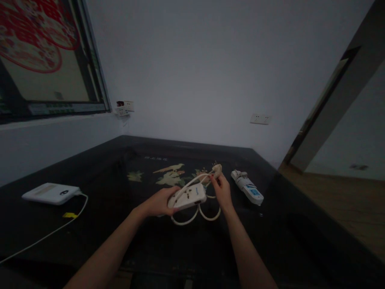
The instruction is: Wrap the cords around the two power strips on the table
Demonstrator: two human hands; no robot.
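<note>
My left hand is closed around the left end of a white power strip, whose socket face is turned up toward me. The strip is held just over the dark table. My right hand pinches the plug at the end of the strip's white cord, to the right of the strip. Loops of the cord hang below the strip and between my hands. Part of the cord runs across the strip's top.
A second power strip, wrapped in its cord, lies to the right on the black table. A white power bank with a cable and a yellow tag lies at left. Wall sockets are behind.
</note>
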